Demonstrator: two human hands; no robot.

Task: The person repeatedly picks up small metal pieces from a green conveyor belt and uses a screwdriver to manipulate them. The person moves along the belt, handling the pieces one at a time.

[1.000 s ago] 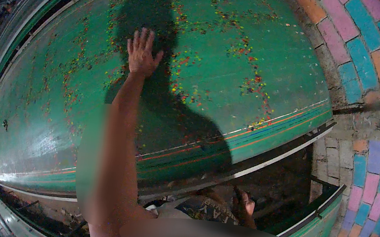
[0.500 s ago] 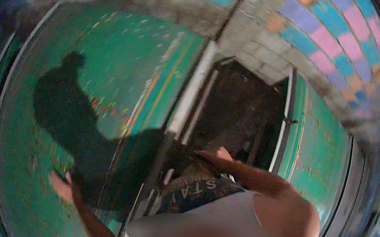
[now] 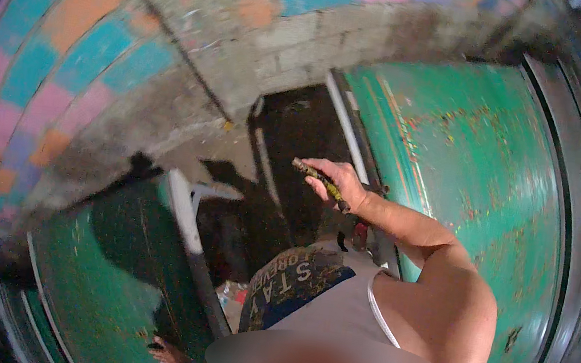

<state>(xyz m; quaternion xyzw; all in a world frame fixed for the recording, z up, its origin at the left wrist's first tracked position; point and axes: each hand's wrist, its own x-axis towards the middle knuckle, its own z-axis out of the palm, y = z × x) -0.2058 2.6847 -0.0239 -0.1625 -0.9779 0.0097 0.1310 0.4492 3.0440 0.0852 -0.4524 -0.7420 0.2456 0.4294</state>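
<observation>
My right hand (image 3: 338, 184) is closed round a short, stick-like thing (image 3: 325, 184), mottled brown and yellow-green with a dark lower end. It is held above the dark gap between two green surfaces, beside the pale edge of the right one. At the lower left, my left hand (image 3: 169, 354) is at the left green surface (image 3: 100, 289), partly in shadow. Its fingers point left and seem curled about a small dark thing (image 3: 155, 345), too small to name. A yellowish speck lies just past the fingertips.
The right green surface (image 3: 470, 154) carries scattered yellow and reddish bits and orange lines. Between the surfaces runs a dark gap (image 3: 297, 131). Behind stands a block wall (image 3: 307, 51) painted in coloured patches. Dark rails (image 3: 567, 144) curve along the far right.
The view has swung left to right, bringing the right green surface closer to the middle. My right hand has risen forward from near my body, showing the stick-like thing. My left hand appears lower.
</observation>
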